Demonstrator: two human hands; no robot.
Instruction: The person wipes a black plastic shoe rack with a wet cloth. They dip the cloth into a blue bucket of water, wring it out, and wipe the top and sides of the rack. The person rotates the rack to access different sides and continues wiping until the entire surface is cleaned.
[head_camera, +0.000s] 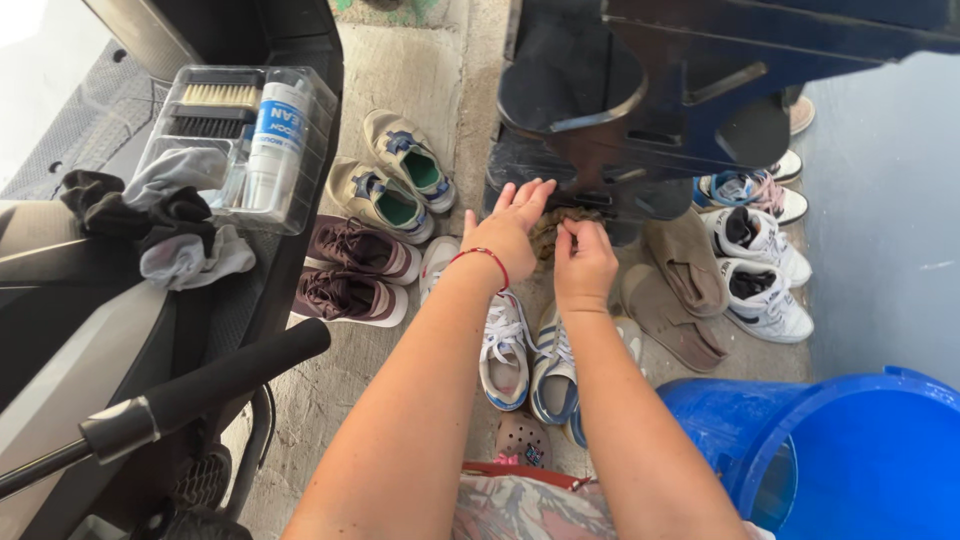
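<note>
Concrete floor (400, 60), shoes in rows. Left hand (505, 235) spread open; right hand (583, 262) pinches a brown crumpled thing (552, 228), maybe cloth, held btwn hands above white sneakers (505, 345). Blue bucket (850, 460) near right.

The brown thing (552, 232) between the hands is mostly hidden. The blue bucket (850, 460) runs off the near right edge.

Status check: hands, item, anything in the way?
Left hand open, fingers spread. Right hand pinching brown wad. Dark stand directly above; shoes below.
</note>
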